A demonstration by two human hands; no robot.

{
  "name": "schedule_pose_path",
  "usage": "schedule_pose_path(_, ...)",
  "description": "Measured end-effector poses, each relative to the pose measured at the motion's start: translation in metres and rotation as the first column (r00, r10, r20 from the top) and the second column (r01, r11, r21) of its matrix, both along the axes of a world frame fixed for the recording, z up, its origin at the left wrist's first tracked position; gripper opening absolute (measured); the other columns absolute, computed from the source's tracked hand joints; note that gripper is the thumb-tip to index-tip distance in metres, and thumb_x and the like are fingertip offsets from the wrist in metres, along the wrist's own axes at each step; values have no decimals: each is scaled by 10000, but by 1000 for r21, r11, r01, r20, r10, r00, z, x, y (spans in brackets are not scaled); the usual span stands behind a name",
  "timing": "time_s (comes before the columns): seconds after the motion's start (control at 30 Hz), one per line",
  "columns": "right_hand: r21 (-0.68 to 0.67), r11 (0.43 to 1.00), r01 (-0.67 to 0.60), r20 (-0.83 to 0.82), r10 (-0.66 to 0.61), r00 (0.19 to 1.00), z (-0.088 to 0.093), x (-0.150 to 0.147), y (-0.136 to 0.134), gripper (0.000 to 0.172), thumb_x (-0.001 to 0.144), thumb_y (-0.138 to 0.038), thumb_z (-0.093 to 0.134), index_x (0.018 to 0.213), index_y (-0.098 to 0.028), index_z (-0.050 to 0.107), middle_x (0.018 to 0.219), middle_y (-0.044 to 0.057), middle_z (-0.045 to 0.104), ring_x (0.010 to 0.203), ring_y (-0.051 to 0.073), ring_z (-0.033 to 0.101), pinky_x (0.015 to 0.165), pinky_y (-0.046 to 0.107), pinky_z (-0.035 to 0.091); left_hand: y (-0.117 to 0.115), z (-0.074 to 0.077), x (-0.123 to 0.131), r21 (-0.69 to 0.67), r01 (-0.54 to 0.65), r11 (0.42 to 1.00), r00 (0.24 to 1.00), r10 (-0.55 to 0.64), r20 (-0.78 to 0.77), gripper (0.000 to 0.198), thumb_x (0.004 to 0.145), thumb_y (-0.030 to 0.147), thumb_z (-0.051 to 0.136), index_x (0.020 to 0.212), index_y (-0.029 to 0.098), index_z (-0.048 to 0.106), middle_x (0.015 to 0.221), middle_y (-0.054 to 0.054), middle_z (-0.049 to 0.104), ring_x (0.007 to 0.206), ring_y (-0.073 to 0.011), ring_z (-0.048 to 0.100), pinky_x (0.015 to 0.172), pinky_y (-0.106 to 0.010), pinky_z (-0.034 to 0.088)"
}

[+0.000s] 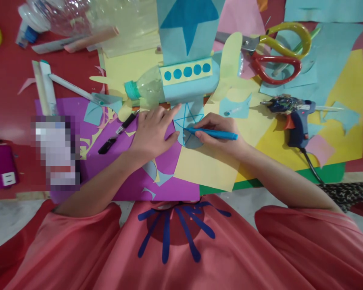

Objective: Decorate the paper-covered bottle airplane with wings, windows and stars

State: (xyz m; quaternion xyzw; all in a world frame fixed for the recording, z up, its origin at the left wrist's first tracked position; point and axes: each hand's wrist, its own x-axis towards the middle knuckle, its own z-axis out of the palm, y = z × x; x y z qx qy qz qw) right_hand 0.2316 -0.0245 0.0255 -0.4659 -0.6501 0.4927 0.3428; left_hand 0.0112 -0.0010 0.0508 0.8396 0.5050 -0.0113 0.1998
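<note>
In my right hand [216, 131] is a blue marker [216, 133], its tip on a light-blue paper wing [195, 141]. Blue lines on the wing form a star outline [186, 117]. My left hand [155, 133] lies with fingers spread at the wing's left edge, holding nothing. Above both hands a plastic bottle [149, 86] with a teal cap [131, 90] lies on its side, partly wrapped in light-blue paper. A yellow strip [172, 81] with several blue dots runs along it. The opposite wing [169, 44] bears a filled blue star [189, 22].
Scissors [276, 52] with yellow and red handles lie at upper right. A hot glue gun [296, 121] rests on yellow paper [347, 133]. A black pen [116, 135] is left of my left hand, near a blurred-out phone [56, 151]. Paper scraps [93, 114] and white markers [48, 86] lie at left.
</note>
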Motion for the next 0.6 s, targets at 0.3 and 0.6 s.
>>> schedule_pose_path(0.3, 33, 999, -8, -1, 8, 1000, -5, -1, -1, 273, 897, -432, 688, 876, -160, 685, 730, 21, 685, 588, 102, 572, 536, 249, 427, 1, 6, 4, -54, -24, 998, 999, 22, -45, 602, 952, 306, 527, 1534, 188, 429, 1255, -144, 617, 1241, -341, 565, 1044, -480, 381)
schedule_pose_path(0.6, 5, 999, -38, -35, 38, 999, 3, -1, -1, 138, 858, -277, 678, 782, -163, 660, 651, -2, 630, 565, 87, 508, 511, 225, 391, 1, 4, 3, -34, -22, 999, 1000, 21, -20, 592, 950, 316, 532, 1522, 191, 439, 1252, -142, 615, 1229, -339, 563, 1034, -486, 384)
